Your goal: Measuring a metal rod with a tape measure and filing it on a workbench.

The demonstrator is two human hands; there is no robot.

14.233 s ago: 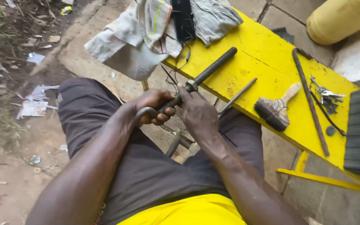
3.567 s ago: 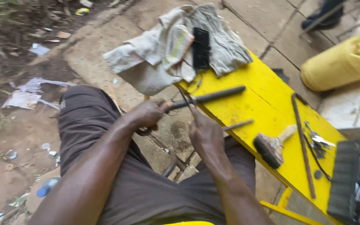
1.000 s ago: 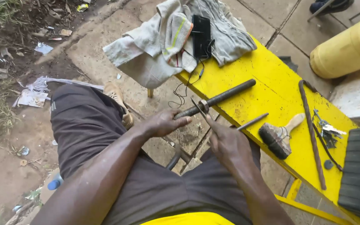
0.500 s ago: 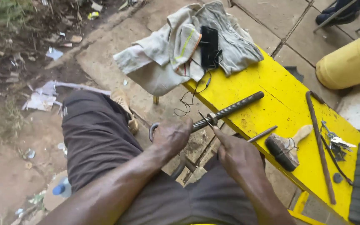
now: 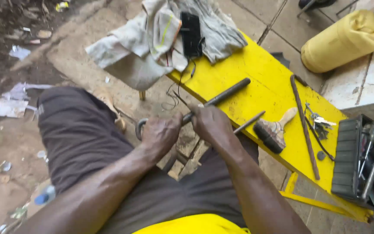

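Observation:
My left hand (image 5: 162, 133) grips a curved dark metal piece (image 5: 140, 126) that loops out to its left, in front of the yellow bench (image 5: 256, 82). My right hand (image 5: 213, 125) is closed beside it, knuckles up, on the near end of a long dark metal rod (image 5: 228, 92) whose far end rests on the bench top. Both hands meet just off the bench's near edge, above my dark trousers. What passes between the two palms is hidden.
On the bench lie a thin rod (image 5: 249, 121), a wooden-handled brush (image 5: 275, 131), a long rusty bar (image 5: 304, 126), keys (image 5: 321, 122), a black device (image 5: 191, 28) on crumpled cloth (image 5: 152, 39). A toolbox (image 5: 364, 162) stands right, a yellow jerrycan (image 5: 340, 41) behind. Litter covers the ground left.
My right hand has moved up and left onto the rod, closing beside the left hand. The view has shifted slightly; the bench items stay put.

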